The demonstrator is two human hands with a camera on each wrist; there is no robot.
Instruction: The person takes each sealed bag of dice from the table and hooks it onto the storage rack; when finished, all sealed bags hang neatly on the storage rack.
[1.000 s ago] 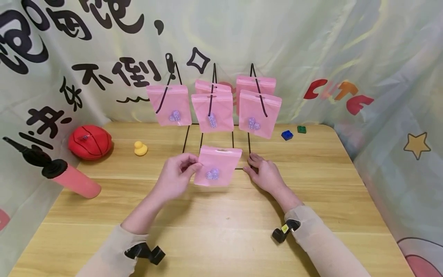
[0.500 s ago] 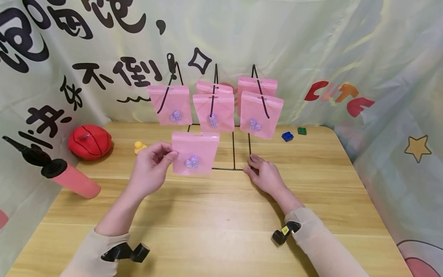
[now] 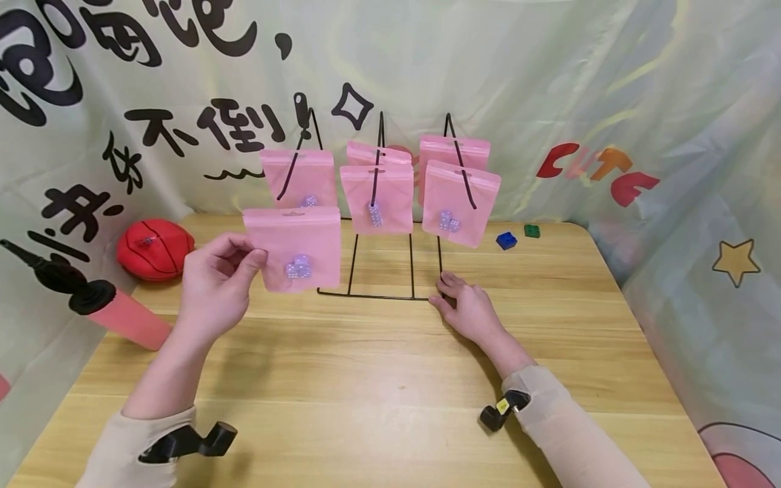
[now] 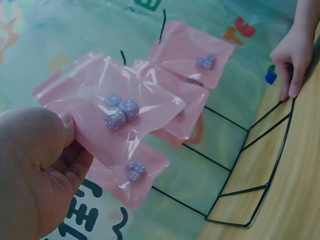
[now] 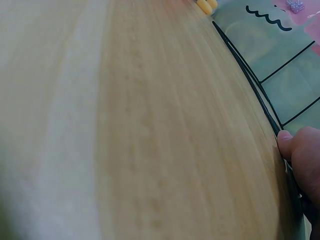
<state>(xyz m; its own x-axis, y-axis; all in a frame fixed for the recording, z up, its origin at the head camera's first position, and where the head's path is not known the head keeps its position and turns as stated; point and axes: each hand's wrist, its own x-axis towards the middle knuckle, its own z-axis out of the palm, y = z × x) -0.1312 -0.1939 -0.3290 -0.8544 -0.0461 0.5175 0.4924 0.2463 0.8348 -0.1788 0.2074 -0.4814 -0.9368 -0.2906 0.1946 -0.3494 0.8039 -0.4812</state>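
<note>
Left hand point(image 3: 216, 288) pinches one pink pouch point(image 3: 294, 249) with dice inside by its left edge, held up in the air left of the wire rack point(image 3: 378, 203), clear of the hooks. Right hand point(image 3: 466, 308) lies flat, fingers straight, pressing the rack's base corner on the counter point(image 3: 396, 379). Judged: one pouch is off, five hanging pouches point(image 3: 376, 198) are left. Compared with a second ago, the pouch has travelled from the rack's front centre leftward and higher; the right hand is unchanged.

Yellow duck point(image 5: 205, 5) probably, edge-cropped.
</note>
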